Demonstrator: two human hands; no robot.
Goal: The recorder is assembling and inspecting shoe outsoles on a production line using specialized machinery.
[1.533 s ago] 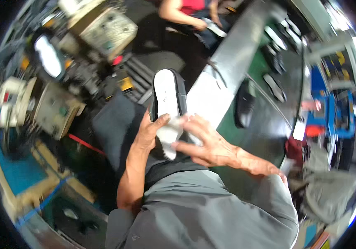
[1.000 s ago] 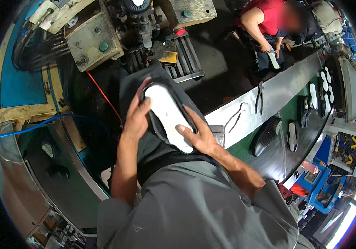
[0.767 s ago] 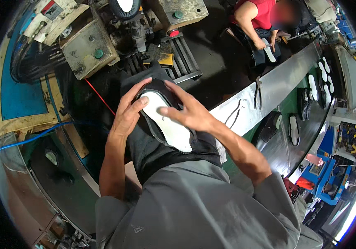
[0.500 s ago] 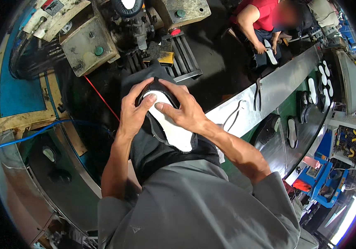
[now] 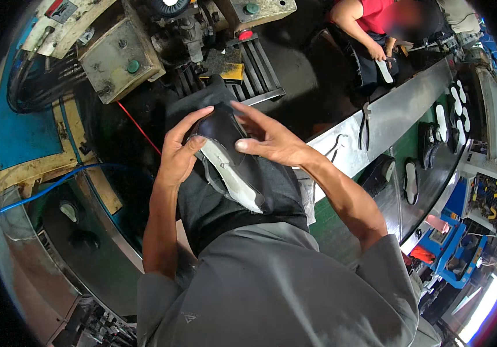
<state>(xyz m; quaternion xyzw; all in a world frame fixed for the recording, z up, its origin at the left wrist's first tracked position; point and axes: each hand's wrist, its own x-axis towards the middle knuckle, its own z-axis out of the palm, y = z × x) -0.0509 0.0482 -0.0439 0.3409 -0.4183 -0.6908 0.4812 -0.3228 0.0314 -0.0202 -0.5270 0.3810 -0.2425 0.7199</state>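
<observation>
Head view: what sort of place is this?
Probably a shoe workshop or factory line: the left hand holds an apparently unfinished dark shoe, more shoes and white sole-shaped pieces lie to the right, and a green-buttoned control box stands ahead left.

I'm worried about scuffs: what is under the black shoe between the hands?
Dark lap cloth shows around the black shoe; whatever is directly beneath is covered, so contact cannot be judged.

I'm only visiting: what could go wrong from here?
The smooth black shoe with the white sole-shaped face, tilted over the lap, might slip if the left hand loosens its grip. The right forearm could perhaps nudge the slim dark metal pliers on the shiny metal ledge nearby.
</observation>
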